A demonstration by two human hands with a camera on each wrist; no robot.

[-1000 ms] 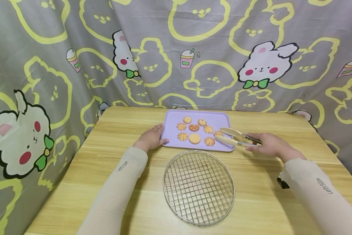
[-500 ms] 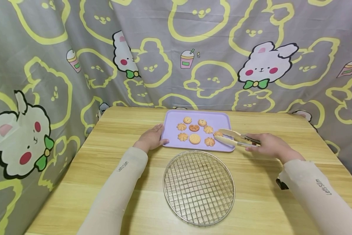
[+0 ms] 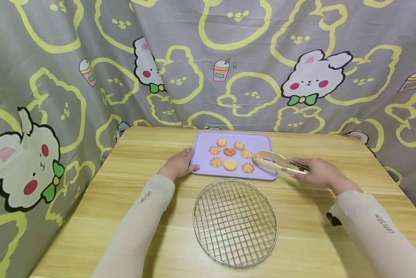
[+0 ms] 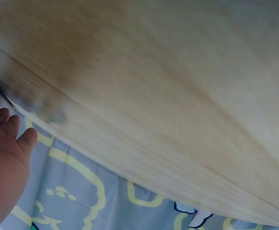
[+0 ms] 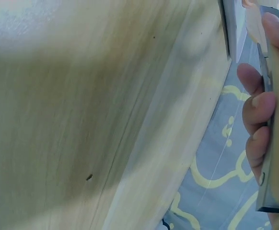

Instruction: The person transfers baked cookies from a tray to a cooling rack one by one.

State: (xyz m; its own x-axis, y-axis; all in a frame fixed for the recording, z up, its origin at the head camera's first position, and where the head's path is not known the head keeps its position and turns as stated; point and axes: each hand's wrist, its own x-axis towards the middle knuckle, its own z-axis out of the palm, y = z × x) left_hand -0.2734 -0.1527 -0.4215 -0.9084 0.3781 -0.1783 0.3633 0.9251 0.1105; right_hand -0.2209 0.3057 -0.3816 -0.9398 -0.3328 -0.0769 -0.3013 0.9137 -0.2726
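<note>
In the head view, my right hand grips a pair of tongs with beige tips. The tips reach over the right side of a lilac tray and straddle a round cookie, partly covering it. My left hand rests against the tray's left edge, fingers along the side and thumb at the near corner. Several golden cookies lie on the tray, with a browner heart-shaped cookie among them. The right wrist view shows fingers curled round the tongs' handle.
A round wire cooling rack lies on the wooden table just in front of the tray. Behind the table hangs a grey curtain with cartoon prints, which also runs along the left side.
The tongs' tips have moved slightly left and come in around the rightmost cookie, which has shifted a little towards the back. My left hand, the tray and the rack have stayed put.
</note>
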